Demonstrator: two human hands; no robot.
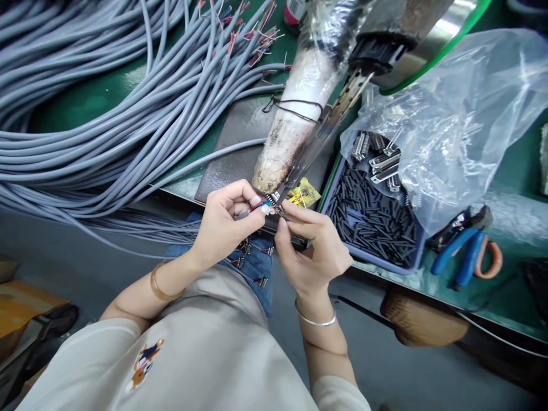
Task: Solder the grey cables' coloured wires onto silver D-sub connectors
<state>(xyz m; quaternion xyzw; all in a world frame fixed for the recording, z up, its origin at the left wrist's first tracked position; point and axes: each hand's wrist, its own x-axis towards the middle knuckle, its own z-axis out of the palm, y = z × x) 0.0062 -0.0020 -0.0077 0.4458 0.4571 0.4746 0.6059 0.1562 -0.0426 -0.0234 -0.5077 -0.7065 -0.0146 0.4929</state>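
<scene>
Between thumb and fingers, my left hand (231, 217) pinches thin coloured wires (258, 204), red, blue and green among them. The wire ends meet a small metal connector (275, 197) right under the tip of a fixed soldering iron (327, 125). From the other side, my right hand (314, 242) has its thumb and forefinger closed close to the connector. What sits between those fingertips is too small to make out. Just behind the fingertips lies a small yellow piece (305, 194) on a dark plate (231, 134).
Grey cables (128, 125) with stripped ends cover the left side. A stained white duct (291, 108) slants above my hands. To the right are a blue bin (417, 257) of black sleeves (372, 217), a plastic bag (462, 114) with connectors, and blue-handled pliers (466, 257). Wired connectors (260, 281) lie on my lap.
</scene>
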